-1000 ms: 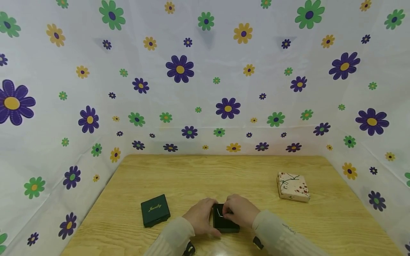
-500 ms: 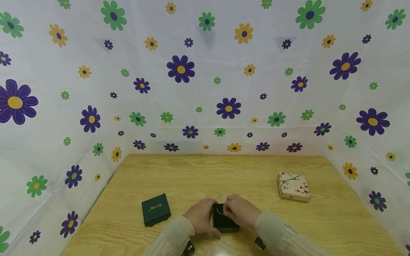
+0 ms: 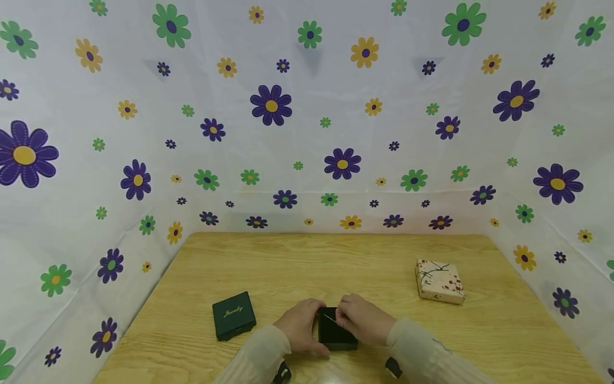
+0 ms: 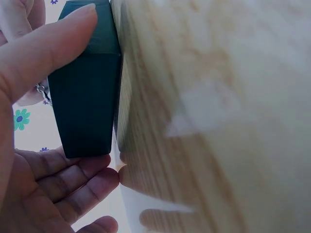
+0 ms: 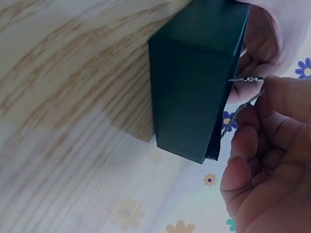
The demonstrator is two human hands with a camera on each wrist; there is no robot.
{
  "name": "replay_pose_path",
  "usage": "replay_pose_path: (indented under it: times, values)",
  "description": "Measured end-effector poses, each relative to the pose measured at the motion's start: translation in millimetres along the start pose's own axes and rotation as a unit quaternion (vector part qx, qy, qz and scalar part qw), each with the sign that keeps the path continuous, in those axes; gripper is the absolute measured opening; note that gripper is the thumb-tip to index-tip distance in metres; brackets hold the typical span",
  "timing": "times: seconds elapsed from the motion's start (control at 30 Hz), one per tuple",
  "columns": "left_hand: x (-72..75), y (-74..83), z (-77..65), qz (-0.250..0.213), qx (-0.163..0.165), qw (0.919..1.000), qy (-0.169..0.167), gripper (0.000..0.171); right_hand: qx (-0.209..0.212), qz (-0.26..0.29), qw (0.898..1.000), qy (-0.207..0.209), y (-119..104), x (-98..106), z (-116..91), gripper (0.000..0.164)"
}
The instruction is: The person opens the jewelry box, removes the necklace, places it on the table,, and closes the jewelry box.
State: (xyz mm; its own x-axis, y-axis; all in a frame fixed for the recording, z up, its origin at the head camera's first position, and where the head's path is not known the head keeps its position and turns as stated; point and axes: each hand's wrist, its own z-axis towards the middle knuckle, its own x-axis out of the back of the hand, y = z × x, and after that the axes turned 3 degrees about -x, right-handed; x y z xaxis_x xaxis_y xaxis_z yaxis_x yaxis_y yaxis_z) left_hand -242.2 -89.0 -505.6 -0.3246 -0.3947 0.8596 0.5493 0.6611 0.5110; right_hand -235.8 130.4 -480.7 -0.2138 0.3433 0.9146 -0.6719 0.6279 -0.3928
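In the head view a small dark green jewelry box (image 3: 337, 337) with a black inside lies open-topped on the wooden table. My left hand (image 3: 299, 326) grips it from the left, thumb on the near wall and fingers at the far side. Over the box, my right hand (image 3: 363, 321) pinches a thin silver chain (image 5: 241, 110) between thumb and fingertips. Two strands run from that pinch to the box's open face in the right wrist view. The rest of the chain is hidden. The left wrist view shows the thumb against the green box wall (image 4: 87, 107).
To the left sits a dark green square box or lid (image 3: 234, 314) with gold lettering. A cream box (image 3: 438, 281) with a floral branch print stands back right on the wooden table (image 3: 307, 266). Flower-printed white cloth (image 3: 307, 133) surrounds the table's back and sides.
My right hand has shifted slightly to the right. The visible bit of chain, bent a second ago, now runs straighter toward the fingers. My left hand and the box hold their place.
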Motion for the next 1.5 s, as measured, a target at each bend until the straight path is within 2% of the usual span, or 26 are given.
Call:
replay_pose_path:
  times: [0.2, 0.4, 0.63, 0.73, 0.87, 0.93, 1.07, 1.2, 1.4, 1.5]
  values:
    - [0.1, -0.4, 0.0, 0.002, 0.003, 1.0000, -0.004, 0.090, 0.005, 0.048, 0.999, -0.021, -2, 1, -1, 0.011]
    - [-1.4, -3.0, 0.7, -0.001, -0.002, 1.0000, -0.001, 0.090, -0.018, 0.106, 0.993, -0.051, -3, 6, -3, 0.011]
    - [-1.5, -3.3, 1.0, -0.001, -0.005, 1.0000, 0.001, 0.090, -0.025, 0.125, 0.991, -0.049, -2, 11, -4, 0.012]
    - [-2.0, -3.8, 0.8, 0.000, -0.005, 1.0000, 0.001, 0.098, -0.024, 0.131, 0.990, -0.046, -2, 12, -4, 0.012]
    - [-4.2, -5.5, 0.8, 0.003, -0.018, 0.9998, 0.004, 0.102, -0.028, 0.145, 0.988, -0.038, 0, 12, -5, 0.012]
    - [-5.3, -6.6, 1.0, 0.002, -0.024, 0.9997, 0.006, 0.098, -0.029, 0.149, 0.988, -0.034, 2, 11, -6, 0.012]
    - [-5.6, -7.3, 0.6, -0.001, -0.026, 0.9996, 0.009, 0.093, -0.031, 0.149, 0.988, -0.031, 4, 10, -6, 0.010]
    - [-4.8, -6.2, 0.1, -0.005, -0.022, 0.9997, 0.008, 0.093, -0.053, 0.153, 0.987, -0.018, 7, 10, -6, 0.003]
    - [-4.4, -5.6, 0.1, -0.004, -0.014, 0.9999, 0.007, 0.093, -0.092, 0.106, 0.989, 0.042, 13, 8, -5, 0.014]
    - [-3.6, -5.3, 0.0, -0.002, -0.012, 0.9999, 0.006, 0.094, -0.110, 0.089, 0.989, 0.052, 18, 7, -5, 0.023]
